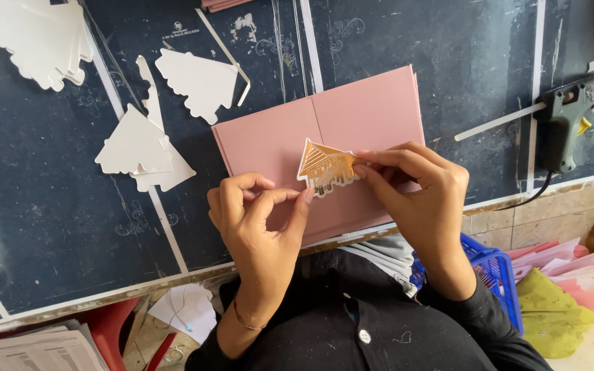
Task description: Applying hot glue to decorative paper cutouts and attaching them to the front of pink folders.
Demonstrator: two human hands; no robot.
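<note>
We pinch one gold cutout [324,170] between left hand [256,213] and right hand [414,189], over one pink card [372,110]. One glue gun [572,113] lies right.

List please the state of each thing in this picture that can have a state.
Gold cutout: held above the pink card by both hands.
Pink card: lying flat, one crease visible.
Glue gun: lying on the table, untouched.
Left hand: fingertips pinching at the cutout's lower edge.
Right hand: pinching the cutout's right side.
</note>
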